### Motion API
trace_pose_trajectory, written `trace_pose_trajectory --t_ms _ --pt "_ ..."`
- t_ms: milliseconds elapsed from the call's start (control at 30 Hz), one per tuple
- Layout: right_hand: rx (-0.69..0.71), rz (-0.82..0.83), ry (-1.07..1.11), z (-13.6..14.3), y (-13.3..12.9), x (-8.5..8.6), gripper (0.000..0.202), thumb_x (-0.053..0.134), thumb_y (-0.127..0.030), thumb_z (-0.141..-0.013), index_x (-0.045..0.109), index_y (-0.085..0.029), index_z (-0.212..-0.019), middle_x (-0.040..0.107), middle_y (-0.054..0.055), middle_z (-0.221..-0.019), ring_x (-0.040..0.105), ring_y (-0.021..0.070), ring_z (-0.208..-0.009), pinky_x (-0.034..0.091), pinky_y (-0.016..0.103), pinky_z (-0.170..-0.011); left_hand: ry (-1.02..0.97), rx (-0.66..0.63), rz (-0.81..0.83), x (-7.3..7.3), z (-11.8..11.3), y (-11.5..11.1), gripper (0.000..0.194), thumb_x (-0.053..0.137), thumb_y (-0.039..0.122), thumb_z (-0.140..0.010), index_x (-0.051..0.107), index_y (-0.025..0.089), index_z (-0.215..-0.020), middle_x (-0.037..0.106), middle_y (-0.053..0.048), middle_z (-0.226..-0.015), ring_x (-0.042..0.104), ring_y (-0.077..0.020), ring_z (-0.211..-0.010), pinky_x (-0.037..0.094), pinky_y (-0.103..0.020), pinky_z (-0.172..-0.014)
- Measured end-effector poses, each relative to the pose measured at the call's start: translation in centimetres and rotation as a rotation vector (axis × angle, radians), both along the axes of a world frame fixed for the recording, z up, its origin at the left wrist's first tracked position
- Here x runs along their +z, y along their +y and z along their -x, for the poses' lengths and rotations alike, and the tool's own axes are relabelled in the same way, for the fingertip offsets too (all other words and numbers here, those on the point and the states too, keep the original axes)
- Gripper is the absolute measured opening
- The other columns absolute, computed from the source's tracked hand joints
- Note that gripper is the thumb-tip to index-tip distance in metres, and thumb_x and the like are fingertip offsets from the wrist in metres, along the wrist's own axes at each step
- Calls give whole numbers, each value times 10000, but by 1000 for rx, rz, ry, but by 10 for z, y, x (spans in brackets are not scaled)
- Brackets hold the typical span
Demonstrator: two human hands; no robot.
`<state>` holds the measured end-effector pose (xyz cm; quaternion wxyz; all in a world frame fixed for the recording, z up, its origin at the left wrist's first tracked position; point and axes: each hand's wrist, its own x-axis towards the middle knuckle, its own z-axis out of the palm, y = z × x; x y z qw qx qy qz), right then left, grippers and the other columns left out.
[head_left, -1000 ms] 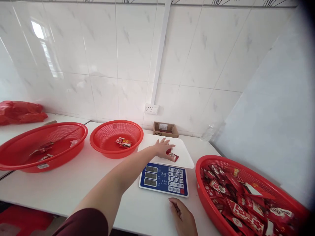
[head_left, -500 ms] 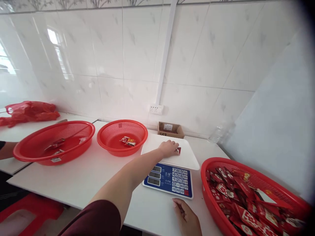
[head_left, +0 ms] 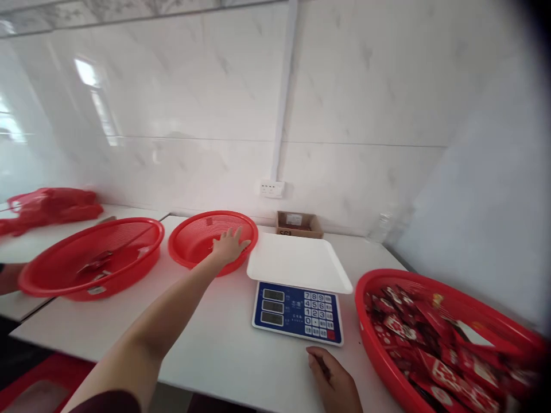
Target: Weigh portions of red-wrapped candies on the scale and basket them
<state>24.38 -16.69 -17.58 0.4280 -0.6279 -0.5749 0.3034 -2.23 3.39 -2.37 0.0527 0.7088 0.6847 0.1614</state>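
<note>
My left hand [head_left: 229,246] reaches over the middle red basket [head_left: 189,255], its fingers spread and no packet visible in them. It covers most of what lies in that basket. To its right stands a digital scale [head_left: 297,312] with a bare white pan [head_left: 297,261]; the readings are too blurred to make out. My right hand [head_left: 336,378] rests on the table just in front of the scale, its fingers curled in and their inside hidden. Beside it, a large red basket [head_left: 365,321] holds many small red packets [head_left: 430,355].
Another red basket [head_left: 55,289] with a few packets stands at left, a person's arm [head_left: 11,278] beyond it. Red plastic bags [head_left: 55,205] lie behind. A cardboard box [head_left: 299,223] sits behind the scale, and a clear plastic container [head_left: 379,228] near the wall.
My left hand has moved left from the scale pan to the middle basket and opened. The red packet under it has left the pan. My right hand stays by the scale.
</note>
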Motion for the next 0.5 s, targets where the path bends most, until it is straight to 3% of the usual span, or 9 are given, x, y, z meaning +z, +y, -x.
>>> trace_pose_trajectory --t_ms 67,133,267,367,433,500 --pt "13 -21 -19 2 0 2 277 522 -427 -754 680 -216 -836 709 42 -831 655 194 -759 528 263 -701 42 -59 -86 -12 3 -17 581 335 527 -874 324 197 -1351 336 -177 -1411 269 -384 -1297 256 -625 -957" --pt "14 -55 -34 6 -1 2 255 494 -387 -782 671 -211 -833 704 54 -849 652 199 -793 521 278 -727 23 -194 -308 -28 -2 -37 493 330 461 -900 384 195 -1312 416 -130 -1371 258 -320 -1319 223 -566 -1028" --pt "9 -107 -59 14 -5 12 263 447 -281 -817 638 -190 -971 687 63 -851 641 174 -760 517 279 -712 -192 -473 -656 -69 -24 -76 382 399 360 -903 439 189 -1242 542 -116 -1228 449 -245 -1202 393 -416 -978" --pt "55 -186 -110 9 -14 47 379 446 -229 -819 519 -206 -1190 657 55 -935 617 135 -727 518 252 -664 -316 -632 -648 -96 -44 -101 307 436 297 -897 477 188 -1181 616 -99 -1066 601 -194 -975 504 -310 -818" --pt "67 -254 -218 -5 -21 85 399 453 -238 -828 483 -228 -1226 632 64 -1032 606 143 -837 510 266 -730 -383 -714 -587 -107 -56 -114 260 438 265 -897 502 190 -1138 642 -80 -982 637 -162 -850 525 -253 -727" --pt "-9 -278 -328 -31 -23 122 349 463 -285 -837 520 -238 -1178 617 70 -1085 587 167 -941 487 305 -818 -434 -794 -537 -114 -63 -124 229 439 239 -895 522 193 -1102 654 -70 -940 645 -147 -804 526 -223 -686"
